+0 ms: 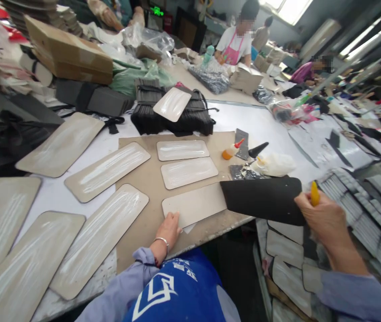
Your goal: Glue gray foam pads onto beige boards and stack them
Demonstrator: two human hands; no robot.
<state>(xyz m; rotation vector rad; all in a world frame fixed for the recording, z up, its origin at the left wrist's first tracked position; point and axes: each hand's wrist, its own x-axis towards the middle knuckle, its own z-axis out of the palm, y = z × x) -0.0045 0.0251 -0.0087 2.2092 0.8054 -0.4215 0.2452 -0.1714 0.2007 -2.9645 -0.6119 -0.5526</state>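
On the white table [232, 117], the left hand [167, 233] touches a plain beige rectangular panel [193, 203]; the right hand [326, 219] grips a flat black sheet [264, 199] overlapping it, plus something yellow [315, 194]. Nearby beige panels [189, 172] already carry glossy white streaks.

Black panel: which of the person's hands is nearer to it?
Right. The right hand grips the right end of the black panel; the left hand is off to its left, fingers on the near left edge of the pale panel.
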